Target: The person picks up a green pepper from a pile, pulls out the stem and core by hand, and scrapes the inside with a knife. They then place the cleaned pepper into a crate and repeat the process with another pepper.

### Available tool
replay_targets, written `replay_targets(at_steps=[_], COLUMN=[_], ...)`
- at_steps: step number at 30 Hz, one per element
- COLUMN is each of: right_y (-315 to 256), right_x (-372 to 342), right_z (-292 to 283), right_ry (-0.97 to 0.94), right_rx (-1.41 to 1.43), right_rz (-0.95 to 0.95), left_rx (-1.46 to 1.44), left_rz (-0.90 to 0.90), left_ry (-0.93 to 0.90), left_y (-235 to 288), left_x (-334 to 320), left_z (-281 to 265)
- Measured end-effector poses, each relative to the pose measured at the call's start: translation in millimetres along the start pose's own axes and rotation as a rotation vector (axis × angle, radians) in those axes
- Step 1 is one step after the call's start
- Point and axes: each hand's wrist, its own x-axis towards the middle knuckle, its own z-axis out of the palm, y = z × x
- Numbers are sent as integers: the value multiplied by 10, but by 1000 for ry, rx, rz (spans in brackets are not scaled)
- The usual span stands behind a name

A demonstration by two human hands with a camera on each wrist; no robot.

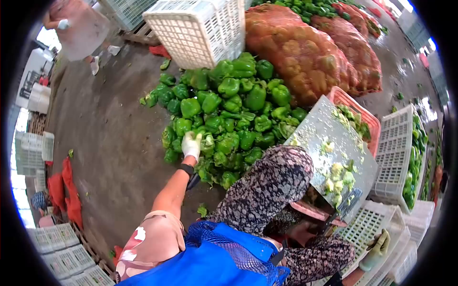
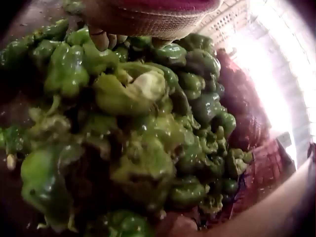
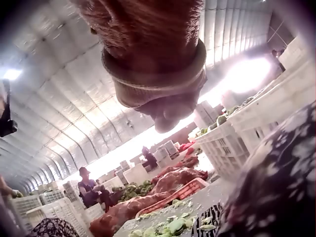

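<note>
My left hand [image 1: 192,146], in a white glove, reaches onto the near left edge of a heap of green peppers [image 1: 234,141]. In the left wrist view its gloved fingertips [image 2: 102,41] point down at peppers [image 2: 66,71]; whether they grip one is hidden. My gloved right hand [image 1: 378,249] is over a white crate [image 1: 367,224] at the lower right, with no pepper visible in it. In the right wrist view the glove [image 3: 160,101] hides most of its fingers.
A metal board [image 1: 341,148] with pepper scraps lies across a pink crate [image 1: 374,125] beside my knee. Behind the heap are a white crate [image 1: 191,33] and full red mesh sacks [image 1: 296,52]. Someone in an apron [image 1: 78,28] stands at the upper left.
</note>
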Motion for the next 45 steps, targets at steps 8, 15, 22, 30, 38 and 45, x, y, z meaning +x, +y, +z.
replay_targets(at_steps=[8, 15, 22, 30, 38, 45], right_y=[37, -32, -76, 308, 500, 367], right_x=[98, 18, -171, -78, -157, -156], right_z=[615, 1070, 1421, 1372, 1491, 1395], right_ry=[-232, -275, -265, -412, -526, -355], right_rx=[-113, -182, -331, -838, -681, -582], right_rz=[-142, -68, -166, 349, 308, 381], left_rx=[250, 581, -331, -914, -523, -43], left_rz=[89, -93, -40, 346, 1021, 1382], left_ry=[-122, -385, -362, -743, -824, -819], left_y=[456, 677, -57, 2071, 4291, 4280], left_x=[1256, 1690, 1842, 558, -1509, -2472], left_z=[-101, 110, 176, -553, -404, 205])
